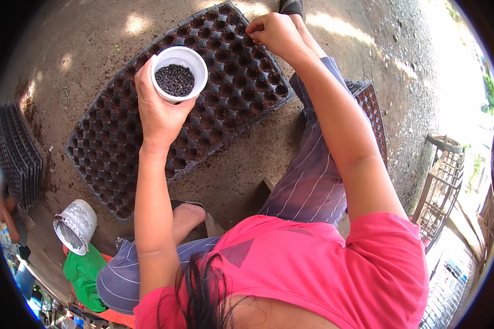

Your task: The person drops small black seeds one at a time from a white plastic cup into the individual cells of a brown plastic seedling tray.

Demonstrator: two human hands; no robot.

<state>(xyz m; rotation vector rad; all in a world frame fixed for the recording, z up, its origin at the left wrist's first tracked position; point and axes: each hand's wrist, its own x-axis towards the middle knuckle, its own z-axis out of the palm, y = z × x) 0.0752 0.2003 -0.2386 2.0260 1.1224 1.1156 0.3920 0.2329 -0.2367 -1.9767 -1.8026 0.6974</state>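
My left hand [162,120] is closed around a white plastic cup [173,54], its thumb and fingers on opposite sides. Small round black seeds [174,81] fill the lower part of the cup. Beneath the cup lies a large black seedling tray [204,134], its many round cells holding dark brown soil. My right hand [277,35] is over the tray's far right edge, thumb and fingertips pinched together. Whatever may be between those fingertips is too small to make out.
Stacked black trays [19,156] stand at the left, and more trays [374,118] lie beyond my right leg. A stained white bucket [78,222] is near a green cloth [85,277]. Another person [8,222] shows at the left rim. A metal rack [442,183] stands right.
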